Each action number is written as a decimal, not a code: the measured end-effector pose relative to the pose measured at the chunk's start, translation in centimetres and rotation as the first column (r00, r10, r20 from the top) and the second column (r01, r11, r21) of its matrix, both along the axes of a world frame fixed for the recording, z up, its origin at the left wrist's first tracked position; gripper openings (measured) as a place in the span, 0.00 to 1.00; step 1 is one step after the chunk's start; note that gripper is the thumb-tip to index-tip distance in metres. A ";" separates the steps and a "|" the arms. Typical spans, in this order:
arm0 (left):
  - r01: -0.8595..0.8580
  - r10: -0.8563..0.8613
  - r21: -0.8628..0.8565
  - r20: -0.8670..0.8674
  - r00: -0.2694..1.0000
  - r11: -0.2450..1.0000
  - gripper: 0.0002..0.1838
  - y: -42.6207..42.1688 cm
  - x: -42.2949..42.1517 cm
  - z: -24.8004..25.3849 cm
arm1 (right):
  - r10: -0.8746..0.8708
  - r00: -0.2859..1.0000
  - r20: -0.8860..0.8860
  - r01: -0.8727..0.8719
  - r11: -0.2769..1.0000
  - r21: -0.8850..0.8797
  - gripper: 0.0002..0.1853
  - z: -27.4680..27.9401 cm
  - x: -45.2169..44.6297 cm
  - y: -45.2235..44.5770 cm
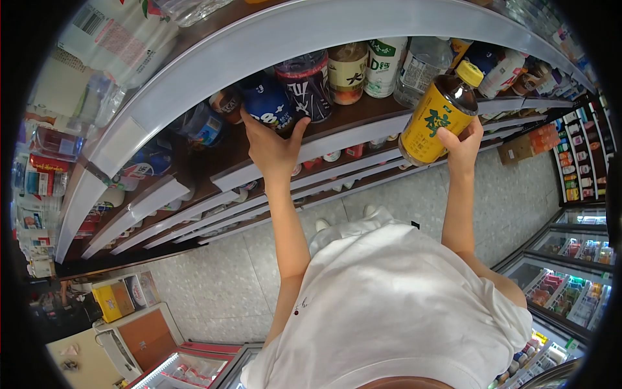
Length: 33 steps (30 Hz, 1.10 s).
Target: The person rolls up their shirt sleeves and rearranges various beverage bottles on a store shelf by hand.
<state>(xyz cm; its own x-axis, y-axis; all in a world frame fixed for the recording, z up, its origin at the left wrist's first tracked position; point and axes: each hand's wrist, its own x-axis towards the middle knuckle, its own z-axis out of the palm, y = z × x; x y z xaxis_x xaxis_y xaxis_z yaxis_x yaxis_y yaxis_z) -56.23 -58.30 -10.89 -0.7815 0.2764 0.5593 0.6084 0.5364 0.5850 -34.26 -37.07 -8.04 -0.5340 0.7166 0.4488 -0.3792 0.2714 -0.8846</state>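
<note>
My right hand (463,144) is closed around a tea bottle (433,123) with a yellow cap, a yellow label and dark liquid. It is held tilted in front of the shelf edge. On the shelf, my left hand (275,148) grips the lower part of a blue-labelled bottle (267,102), thumb on its right side and fingers on its left. Beside that thumb stands a dark bottle (304,84) with a purple-black label. Further right are a bottle with a cream label (347,74), a white-and-green bottle (385,68) and a clear bottle (424,68).
A pale shelf rail (363,133) runs in front of the bottles, with stocked lower tiers beneath. Another rail (259,45) curves overhead. Cardboard boxes (518,148) sit on the tiled floor (246,262) at right. Glass-door coolers (564,279) stand behind on the right.
</note>
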 end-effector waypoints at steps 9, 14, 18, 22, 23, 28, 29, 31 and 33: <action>-0.053 0.061 0.046 -0.188 0.980 0.998 0.53 0.7 0.1 -0.8 | 0.034 0.998 -0.044 -0.036 0.998 -0.053 0.32 0.7 -2.1 -1.7; -0.157 0.176 0.117 -0.180 0.968 0.981 0.47 1.6 -0.1 -1.6 | 0.058 0.998 -0.038 -0.055 0.996 0.071 0.34 0.9 -4.3 -3.0; -0.155 0.183 0.137 -0.231 0.956 0.978 0.46 1.5 -0.2 -1.7 | 0.142 0.989 -0.050 -0.134 0.982 0.136 0.35 1.5 -5.7 -4.5; -0.168 0.211 0.168 -0.291 0.933 0.971 0.45 1.6 -0.3 -1.7 | 0.239 0.971 -0.026 -0.230 0.955 0.185 0.39 2.3 -6.6 -5.9; -0.168 0.213 0.176 -0.283 0.935 0.970 0.45 1.6 -0.3 -1.6 | 0.222 0.975 -0.004 -0.216 0.951 0.221 0.40 2.5 -6.9 -6.3; -0.184 0.232 0.174 -0.318 0.919 0.967 0.46 1.5 -0.3 -1.6 | 0.031 0.999 0.043 -0.047 0.893 0.448 0.38 2.1 -7.8 -6.5; -0.180 0.233 0.177 -0.347 0.908 0.968 0.46 1.5 -0.4 -1.7 | 0.033 0.999 0.042 -0.048 0.892 0.450 0.38 1.8 -7.9 -6.4; -0.174 0.231 0.184 -0.356 0.906 0.967 0.47 1.5 -0.4 -1.6 | -0.010 0.999 0.033 0.000 0.956 0.292 0.37 1.4 -7.9 -6.0; -0.162 0.224 0.192 -0.363 0.904 0.968 0.48 1.6 -0.4 -1.7 | -0.010 1.000 0.021 0.006 0.976 0.219 0.35 1.5 -7.9 -5.8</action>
<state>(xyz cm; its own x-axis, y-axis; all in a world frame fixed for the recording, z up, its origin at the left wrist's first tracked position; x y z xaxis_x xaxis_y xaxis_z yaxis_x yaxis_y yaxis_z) -56.60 -56.71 -12.57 -0.5311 0.0289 0.8468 0.6939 0.5882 0.4152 -42.14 -42.83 -6.56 -0.5401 0.6067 0.5833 -0.3574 0.4621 -0.8116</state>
